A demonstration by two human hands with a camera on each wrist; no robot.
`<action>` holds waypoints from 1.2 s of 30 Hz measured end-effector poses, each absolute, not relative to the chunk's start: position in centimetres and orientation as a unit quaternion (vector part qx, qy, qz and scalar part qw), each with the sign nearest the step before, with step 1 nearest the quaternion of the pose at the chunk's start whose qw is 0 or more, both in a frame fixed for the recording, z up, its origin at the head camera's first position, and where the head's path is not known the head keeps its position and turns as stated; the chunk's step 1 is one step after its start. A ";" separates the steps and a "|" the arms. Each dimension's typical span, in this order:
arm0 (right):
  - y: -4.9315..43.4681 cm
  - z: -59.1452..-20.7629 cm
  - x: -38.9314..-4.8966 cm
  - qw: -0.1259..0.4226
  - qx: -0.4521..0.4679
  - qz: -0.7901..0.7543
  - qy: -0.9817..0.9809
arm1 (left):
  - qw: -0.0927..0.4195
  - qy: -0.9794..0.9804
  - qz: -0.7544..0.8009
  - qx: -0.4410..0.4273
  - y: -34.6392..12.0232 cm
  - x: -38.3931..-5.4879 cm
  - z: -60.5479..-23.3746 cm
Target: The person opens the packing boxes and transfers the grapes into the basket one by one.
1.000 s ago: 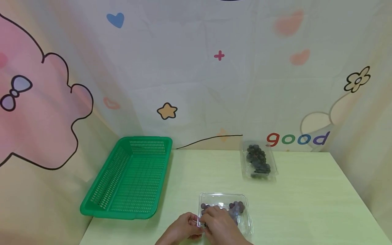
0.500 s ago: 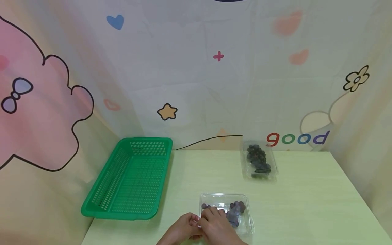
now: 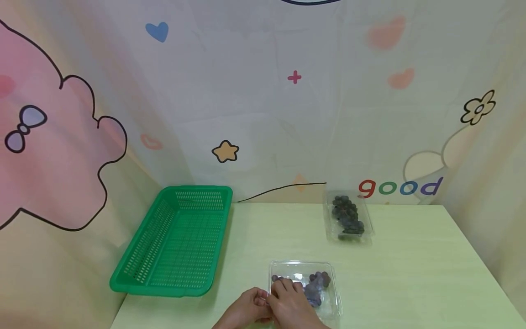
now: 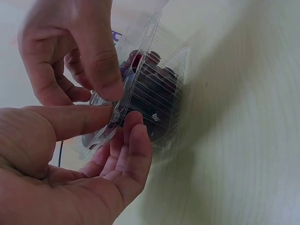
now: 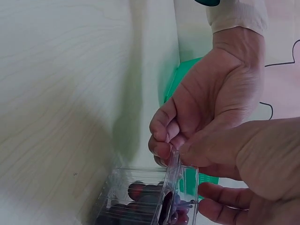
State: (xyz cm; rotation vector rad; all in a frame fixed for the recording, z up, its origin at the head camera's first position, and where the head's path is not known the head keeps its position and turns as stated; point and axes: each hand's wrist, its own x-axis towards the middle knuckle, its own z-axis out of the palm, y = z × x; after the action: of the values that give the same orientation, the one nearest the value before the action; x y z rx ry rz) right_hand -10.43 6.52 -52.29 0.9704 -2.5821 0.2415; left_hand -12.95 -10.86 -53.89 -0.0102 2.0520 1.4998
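Note:
A clear plastic container (image 3: 334,292) of dark purple grapes (image 4: 157,105) sits at the table's near edge, in front of me. At its near left corner, my left hand (image 3: 248,307) pinches the rim between thumb and fingers, as the left wrist view shows. My right hand (image 3: 291,304) reaches over the container from the right and pinches the same rim, its thumb close to the left thumb. In the right wrist view, the container's rim (image 5: 171,183) lies between the fingers of both hands. Some of the grapes are hidden under the right hand in the head view.
On the left stands a green plastic basket (image 3: 222,237) with slotted sides. Another clear container (image 3: 328,228), holding a bunch of dark grapes (image 3: 346,212), lies at the table's back edge. A printed curtain (image 3: 263,91) hangs behind the table (image 3: 411,265).
My right hand has shifted slightly and its fingers have drawn in, uncovering more of the grapes. The left hand stays at the corner. The head view has tilted a little.

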 end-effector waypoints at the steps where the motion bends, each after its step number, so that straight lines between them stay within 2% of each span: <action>1: 6.5 -52.4 -10.4 0.193 0.346 0.081 -0.915 | 0.293 0.773 0.562 0.001 -10.9 -12.9 -53.9; 5: 6.4 -52.9 -10.5 0.222 0.347 0.069 -0.909 | 0.293 0.782 0.550 0.001 -11.0 -12.9 -54.0; 8: 6.4 -52.9 -10.5 0.217 0.342 0.072 -0.911 | 0.304 0.775 0.555 -0.007 -11.0 -13.0 -53.9; 18: 6.2 -52.2 -10.3 0.114 0.324 0.094 -0.935 | 0.312 0.769 0.558 -0.004 -11.1 -12.9 -53.7; 26: 6.2 -52.6 -10.3 0.151 0.330 0.091 -0.927 | 0.333 0.751 0.570 -0.026 -11.1 -13.2 -54.0; 36: 6.0 -52.4 -10.5 0.129 0.336 0.078 -0.930 | 0.343 0.737 0.581 -0.036 -11.2 -13.4 -54.3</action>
State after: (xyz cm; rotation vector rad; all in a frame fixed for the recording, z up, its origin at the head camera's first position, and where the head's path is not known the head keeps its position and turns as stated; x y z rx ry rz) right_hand -10.45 6.04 -52.43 0.9784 -2.7031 0.2272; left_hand -13.36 -11.19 -54.27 -0.0942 1.9154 1.5109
